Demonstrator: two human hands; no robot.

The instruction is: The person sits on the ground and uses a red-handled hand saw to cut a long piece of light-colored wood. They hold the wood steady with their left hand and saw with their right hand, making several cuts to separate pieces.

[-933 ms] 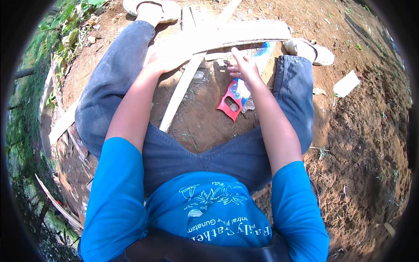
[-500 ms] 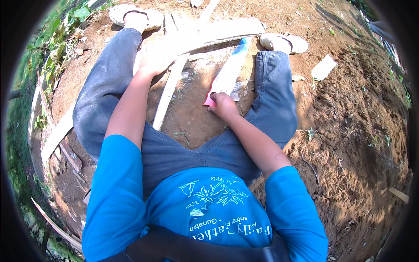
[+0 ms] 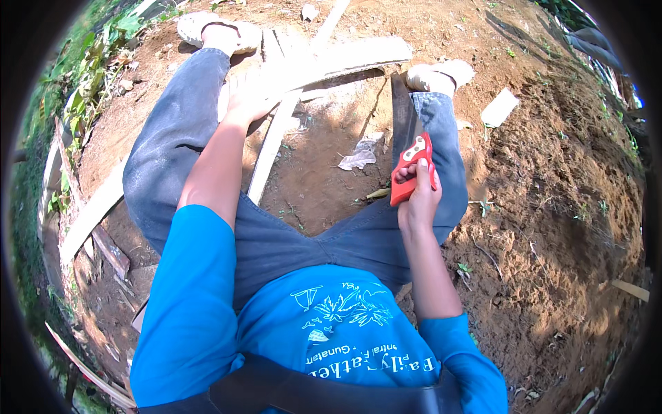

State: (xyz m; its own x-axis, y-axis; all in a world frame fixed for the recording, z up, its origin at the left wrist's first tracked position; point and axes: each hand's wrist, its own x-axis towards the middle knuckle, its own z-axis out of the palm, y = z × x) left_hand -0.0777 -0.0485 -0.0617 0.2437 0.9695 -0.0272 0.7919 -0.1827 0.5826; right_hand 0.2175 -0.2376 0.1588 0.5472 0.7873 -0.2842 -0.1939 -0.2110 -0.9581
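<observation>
My right hand is closed around the red handle of a handsaw. Its dark blade points away from me, beside my right shin and apart from the wood. A pale wooden board lies across the ground between my feet, bright with sun. My left hand rests at the board's left part; glare washes out its fingers, so their grip does not show. Under the board a narrow wooden strip runs toward me, and another strip sticks out beyond it.
Dry leaves lie on the brown soil between my legs. A flat pale offcut sits right of my right foot. Long wood pieces lie along the left, by green plants. Rough, crumbly soil stretches to the right.
The handsaw has swung right and nearer to me in my right hand, away from the board's edge to beside my right leg. My left hand stays at the board.
</observation>
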